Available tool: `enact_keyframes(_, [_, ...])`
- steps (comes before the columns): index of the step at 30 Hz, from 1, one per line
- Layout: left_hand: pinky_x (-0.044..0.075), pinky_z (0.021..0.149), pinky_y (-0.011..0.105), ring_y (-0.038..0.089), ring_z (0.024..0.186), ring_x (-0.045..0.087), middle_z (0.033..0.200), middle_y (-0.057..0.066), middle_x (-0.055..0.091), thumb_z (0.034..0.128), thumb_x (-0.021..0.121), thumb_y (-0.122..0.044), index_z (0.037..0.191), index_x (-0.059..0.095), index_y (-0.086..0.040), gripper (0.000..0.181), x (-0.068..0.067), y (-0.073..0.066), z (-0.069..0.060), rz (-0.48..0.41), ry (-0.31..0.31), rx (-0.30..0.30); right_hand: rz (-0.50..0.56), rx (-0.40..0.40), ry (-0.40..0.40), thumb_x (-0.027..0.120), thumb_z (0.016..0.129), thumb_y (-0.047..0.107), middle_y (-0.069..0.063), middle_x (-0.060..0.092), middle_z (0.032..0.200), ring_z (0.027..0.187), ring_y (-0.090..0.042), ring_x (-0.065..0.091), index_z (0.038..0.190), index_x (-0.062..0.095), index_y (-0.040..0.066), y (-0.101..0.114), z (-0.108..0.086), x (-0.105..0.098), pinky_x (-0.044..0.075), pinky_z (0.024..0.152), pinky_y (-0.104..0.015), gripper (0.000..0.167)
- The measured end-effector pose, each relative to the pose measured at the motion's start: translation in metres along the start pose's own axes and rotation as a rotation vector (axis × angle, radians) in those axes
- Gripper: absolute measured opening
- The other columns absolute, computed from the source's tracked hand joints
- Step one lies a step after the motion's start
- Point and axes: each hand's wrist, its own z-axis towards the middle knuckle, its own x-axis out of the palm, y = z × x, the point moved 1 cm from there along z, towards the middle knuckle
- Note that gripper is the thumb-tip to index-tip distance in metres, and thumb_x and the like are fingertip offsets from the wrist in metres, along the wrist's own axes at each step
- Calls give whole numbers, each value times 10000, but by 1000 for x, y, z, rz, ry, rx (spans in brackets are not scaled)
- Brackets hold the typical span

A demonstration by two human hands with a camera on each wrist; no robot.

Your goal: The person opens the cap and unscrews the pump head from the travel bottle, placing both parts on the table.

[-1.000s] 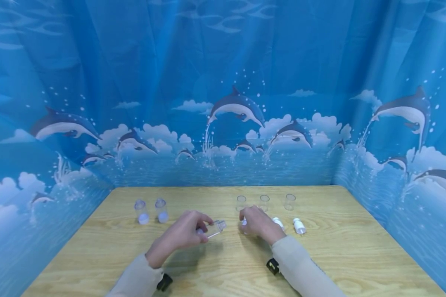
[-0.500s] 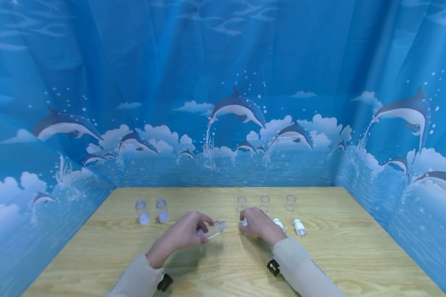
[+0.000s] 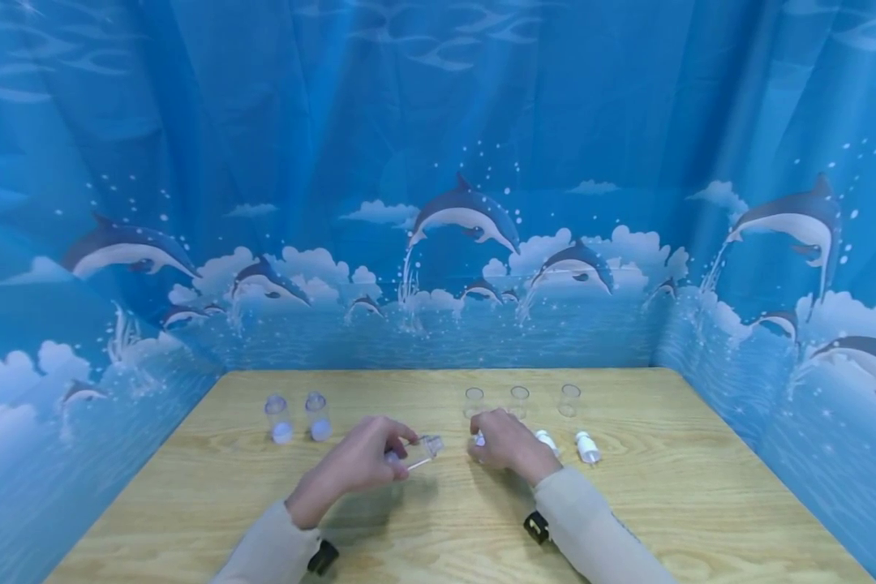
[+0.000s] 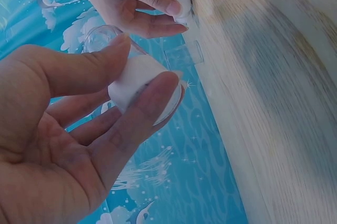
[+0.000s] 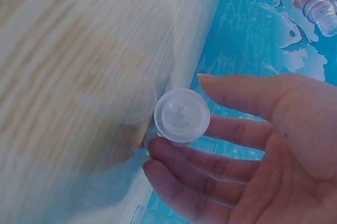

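Note:
In the head view my left hand (image 3: pixel 368 451) holds a clear bottle (image 3: pixel 425 449) tipped on its side, its open neck pointing right. The left wrist view has thumb and fingers pinching the bottle's white lower part (image 4: pixel 138 79). My right hand (image 3: pixel 507 440) is lowered close to the table, to the right of the bottle. Between its thumb and fingers is a white pump head (image 5: pixel 181 117), whose round end with a small central tip faces the right wrist camera. Most of this pump head (image 3: pixel 479 438) is hidden by the hand in the head view.
Two clear bottles with white lower parts, the nearer-left one (image 3: pixel 278 420) and its neighbour (image 3: pixel 318 417), stand at the table's left. Three clear caps (image 3: pixel 474 402) stand in a row behind my right hand. Two more white pump heads (image 3: pixel 587 447) are to its right. A dolphin-print curtain (image 3: pixel 438 324) surrounds the table.

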Motion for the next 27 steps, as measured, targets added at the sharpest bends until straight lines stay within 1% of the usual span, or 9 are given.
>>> enact_keyframes(9, [625, 718, 363, 201, 829, 694, 985, 198, 764, 745, 827, 39, 1195, 733, -7, 463, -1, 1, -1, 0, -9, -5, 28, 20, 19, 766, 896, 178, -212, 732, 1169, 972, -330, 699, 1135, 713, 3, 0, -3, -4, 577, 967, -532, 300])
enact_keyframes(16, [626, 743, 392, 215, 848, 698, 995, 196, 765, 752, 829, 34, 1200, 733, -11, 461, -1, 2, 0, 2, -3, -5, 39, 40, 31, 758, 908, 198, -217, 717, 1205, 1052, -370, 692, 1153, 710, 17, -1, -3, -4, 559, 993, -556, 309])
enact_keyframes(22, [628, 755, 407, 223, 858, 706, 995, 197, 768, 757, 831, 31, 1198, 735, -12, 453, -1, 2, 0, 2, 3, -7, 51, 19, 31, 769, 898, 168, -217, 720, 1191, 1074, -389, 681, 1114, 722, 13, -2, -2, -3, 551, 1005, -568, 270])
enact_keyframes(27, [626, 750, 402, 217, 857, 705, 992, 189, 769, 756, 837, 28, 1195, 738, -15, 451, -1, 2, 1, 10, 2, -7, 53, -1, 30, 771, 897, 153, -213, 728, 1177, 1017, -356, 684, 1103, 725, 5, -2, -1, -3, 562, 983, -549, 258])
